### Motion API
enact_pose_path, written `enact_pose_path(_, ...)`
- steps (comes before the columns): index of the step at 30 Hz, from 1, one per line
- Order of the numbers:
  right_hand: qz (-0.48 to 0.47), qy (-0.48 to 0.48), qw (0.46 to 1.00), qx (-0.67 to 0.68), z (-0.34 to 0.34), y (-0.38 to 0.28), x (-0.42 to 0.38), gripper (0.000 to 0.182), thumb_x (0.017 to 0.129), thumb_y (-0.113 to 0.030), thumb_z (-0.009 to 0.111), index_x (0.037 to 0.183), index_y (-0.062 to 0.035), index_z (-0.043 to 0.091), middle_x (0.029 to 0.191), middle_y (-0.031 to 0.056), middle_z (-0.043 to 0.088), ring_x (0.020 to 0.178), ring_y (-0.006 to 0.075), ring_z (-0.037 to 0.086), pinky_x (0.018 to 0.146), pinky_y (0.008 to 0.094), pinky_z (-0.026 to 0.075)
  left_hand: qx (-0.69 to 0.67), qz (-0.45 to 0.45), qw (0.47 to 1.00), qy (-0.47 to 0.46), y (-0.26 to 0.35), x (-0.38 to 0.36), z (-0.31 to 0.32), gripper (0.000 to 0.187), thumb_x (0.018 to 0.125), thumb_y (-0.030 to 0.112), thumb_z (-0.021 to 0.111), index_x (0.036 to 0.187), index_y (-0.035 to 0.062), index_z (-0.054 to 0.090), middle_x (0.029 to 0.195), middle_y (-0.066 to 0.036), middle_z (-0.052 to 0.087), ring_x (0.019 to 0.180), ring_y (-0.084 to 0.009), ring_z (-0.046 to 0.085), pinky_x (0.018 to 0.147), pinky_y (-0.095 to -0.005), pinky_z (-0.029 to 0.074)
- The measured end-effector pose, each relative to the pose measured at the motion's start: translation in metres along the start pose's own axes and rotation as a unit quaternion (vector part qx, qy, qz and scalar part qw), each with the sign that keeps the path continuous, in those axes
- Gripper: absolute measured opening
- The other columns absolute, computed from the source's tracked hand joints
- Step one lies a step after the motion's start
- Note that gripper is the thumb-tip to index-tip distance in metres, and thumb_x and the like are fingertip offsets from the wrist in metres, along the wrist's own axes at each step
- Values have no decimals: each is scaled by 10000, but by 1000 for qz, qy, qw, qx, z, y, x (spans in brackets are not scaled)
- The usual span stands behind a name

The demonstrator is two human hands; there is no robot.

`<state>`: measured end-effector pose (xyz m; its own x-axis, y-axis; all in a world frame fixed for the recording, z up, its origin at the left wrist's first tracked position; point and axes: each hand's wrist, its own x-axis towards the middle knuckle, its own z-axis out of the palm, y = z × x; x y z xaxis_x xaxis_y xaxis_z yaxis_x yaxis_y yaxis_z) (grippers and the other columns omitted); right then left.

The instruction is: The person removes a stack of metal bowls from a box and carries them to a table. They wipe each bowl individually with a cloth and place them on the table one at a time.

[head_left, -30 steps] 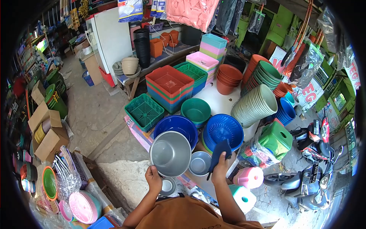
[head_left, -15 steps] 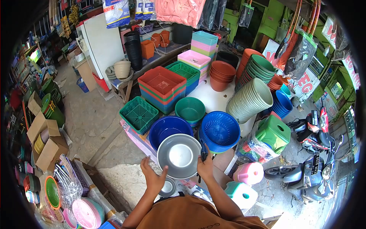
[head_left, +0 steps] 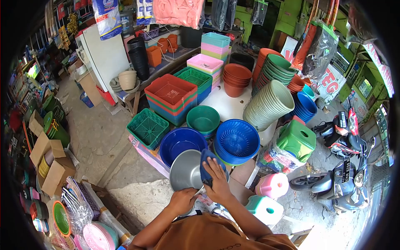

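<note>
A grey metal basin [head_left: 182, 170] is tilted in front of me, partly overlapping the blue plastic tub [head_left: 183, 146] in this view. My left hand [head_left: 182, 201] grips its near rim, fingers curled over the edge. A dark blue cloth [head_left: 206, 163] lies under my right hand [head_left: 216, 179], which presses it against the right side of the basin with the fingers extended along it. Cloth and hand hide that part of the basin. To the right is a stack of blue ribbed baskets [head_left: 237, 141].
Behind stand a green tub [head_left: 203, 118], a green basket [head_left: 148, 127], stacked red baskets [head_left: 171, 91] and leaning pale green pots [head_left: 268, 106]. Plastic stools [head_left: 266, 208] stand to my right, near a parked motorcycle [head_left: 333, 183]. An open cardboard box [head_left: 52, 162] is on the left.
My left hand has moved from beside the basin to grip its near rim. My right hand now spreads the blue cloth on the basin, which has tilted. The view has shifted slightly.
</note>
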<state>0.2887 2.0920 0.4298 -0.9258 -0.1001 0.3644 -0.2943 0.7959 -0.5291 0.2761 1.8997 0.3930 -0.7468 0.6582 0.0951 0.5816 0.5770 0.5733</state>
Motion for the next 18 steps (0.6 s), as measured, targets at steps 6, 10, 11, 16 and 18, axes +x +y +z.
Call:
enact_pose_path(6, 23, -60, 991, 118, -29, 38, 39, 686, 737, -21, 585, 1394, -90, 400, 1461, 168, 340, 1290, 366, 407, 1056, 410, 368, 82, 131, 986, -57, 7, 2, -21, 161, 796, 135, 591, 947, 101, 635, 891, -51, 657, 865, -237, 646, 768, -371, 493)
enact_pose_path(10, 18, -190, 981, 41, -39, 47, 60, 706, 711, 68, 536, 1391, -67, 402, 1457, 179, 344, 1264, 384, 431, 1042, 390, 387, 160, 170, 966, -110, 10, 6, -26, 149, 776, 122, 581, 917, 127, 631, 883, -6, 657, 904, -182, 638, 851, -346, 447)
enact_pose_path(11, 19, -160, 986, 46, -35, 51, 61, 723, 694, 95, 506, 1393, -58, 398, 1436, 191, 372, 1258, 385, 436, 1044, 393, 384, 170, 173, 964, -107, 8, 6, -27, 168, 763, 129, 610, 929, 124, 640, 935, -18, 649, 957, -192, 619, 869, -354, 432)
enact_pose_path(16, 62, 2, 995, 72, -16, 65, 48, 765, 650, 141, 446, 1395, -22, 384, 1354, 244, 455, 1244, 397, 448, 1057, 393, 362, 113, 112, 981, 110, 2, 7, -39, 515, 734, 202, 730, 1212, 116, 560, 1225, -137, 522, 1200, -297, 482, 990, -421, 366)
enact_pose_path(18, 127, 85, 984, 93, -5, 64, 37, 767, 645, 136, 450, 1397, 0, 374, 1314, 274, 480, 1238, 405, 455, 1064, 383, 348, -168, -96, 923, 334, -11, 2, 0, 998, 694, 326, 809, 1470, 131, 212, 1445, -217, 255, 1335, -382, 303, 1076, -476, 279)
